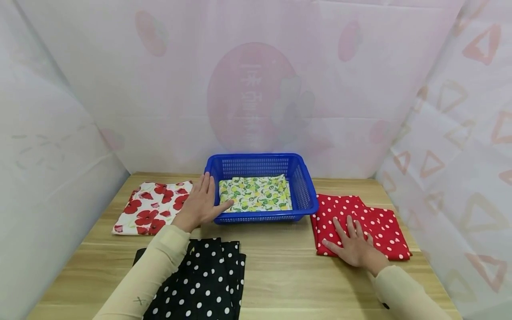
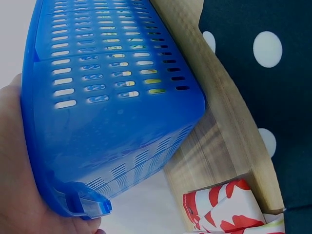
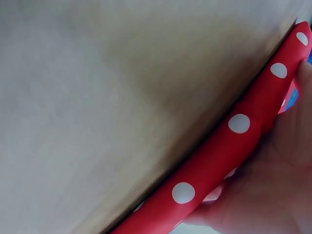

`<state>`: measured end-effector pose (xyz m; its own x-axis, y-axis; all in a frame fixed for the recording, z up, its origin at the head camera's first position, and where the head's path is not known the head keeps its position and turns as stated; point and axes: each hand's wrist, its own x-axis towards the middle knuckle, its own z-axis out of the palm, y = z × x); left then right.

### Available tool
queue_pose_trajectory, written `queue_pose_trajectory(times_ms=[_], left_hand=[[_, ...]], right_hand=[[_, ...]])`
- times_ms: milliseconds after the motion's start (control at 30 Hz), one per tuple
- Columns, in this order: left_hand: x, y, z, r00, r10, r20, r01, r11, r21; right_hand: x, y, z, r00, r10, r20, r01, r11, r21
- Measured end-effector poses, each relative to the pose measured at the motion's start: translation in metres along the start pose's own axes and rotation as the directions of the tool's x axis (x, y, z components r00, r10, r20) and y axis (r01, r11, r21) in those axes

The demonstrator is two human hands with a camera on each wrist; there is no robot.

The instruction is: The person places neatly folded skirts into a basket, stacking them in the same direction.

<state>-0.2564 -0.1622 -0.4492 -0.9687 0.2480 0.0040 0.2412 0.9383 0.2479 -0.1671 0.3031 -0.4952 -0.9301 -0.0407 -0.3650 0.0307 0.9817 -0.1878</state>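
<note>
My left hand (image 1: 199,202) rests with straight fingers on the left rim of a blue perforated plastic basket (image 1: 256,218). In the left wrist view the hand (image 2: 14,165) lies along the basket's (image 2: 117,126) rim. Inside the basket is a folded cloth with a lemon print (image 1: 258,193). My right hand (image 1: 354,249) lies with spread fingers on the near part of a folded red cloth with white dots (image 1: 388,231), right of the basket. The right wrist view shows that hand (image 3: 273,190) against the cloth's folded edge (image 3: 204,180).
A folded white cloth with red poppies (image 1: 146,209) lies left of the basket, partly behind the left hand. A folded black cloth with white dots (image 1: 200,284) lies at the front left, partly under the left sleeve (image 1: 148,275). Printed sheets (image 1: 168,102) enclose the wooden table (image 1: 288,275).
</note>
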Motion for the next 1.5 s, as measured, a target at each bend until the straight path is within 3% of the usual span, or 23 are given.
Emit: queue_pose_trajectory(times_ms=[300,833,1167,1500], left_hand=[[0.001,0.000,0.003,1.000,0.011,-0.012,-0.012,1.000,-0.008],[0.000,0.003,0.003,1.000,0.011,-0.008,-0.011,1.000,-0.011],[0.001,0.003,0.003,1.000,0.007,-0.002,-0.007,1.000,-0.006],[0.001,0.001,0.000,1.000,0.002,-0.004,-0.002,1.000,-0.006]], right_hand=[[-0.015,-0.002,0.012,0.999,-0.024,-0.028,0.023,0.999,-0.034],[-0.046,-0.015,0.023,1.000,-0.014,0.000,0.014,0.999,-0.044],[-0.069,-0.023,0.032,0.999,-0.053,-0.007,0.052,0.995,-0.088],[-0.085,-0.046,0.038,0.998,-0.051,0.026,0.053,0.995,-0.080]])
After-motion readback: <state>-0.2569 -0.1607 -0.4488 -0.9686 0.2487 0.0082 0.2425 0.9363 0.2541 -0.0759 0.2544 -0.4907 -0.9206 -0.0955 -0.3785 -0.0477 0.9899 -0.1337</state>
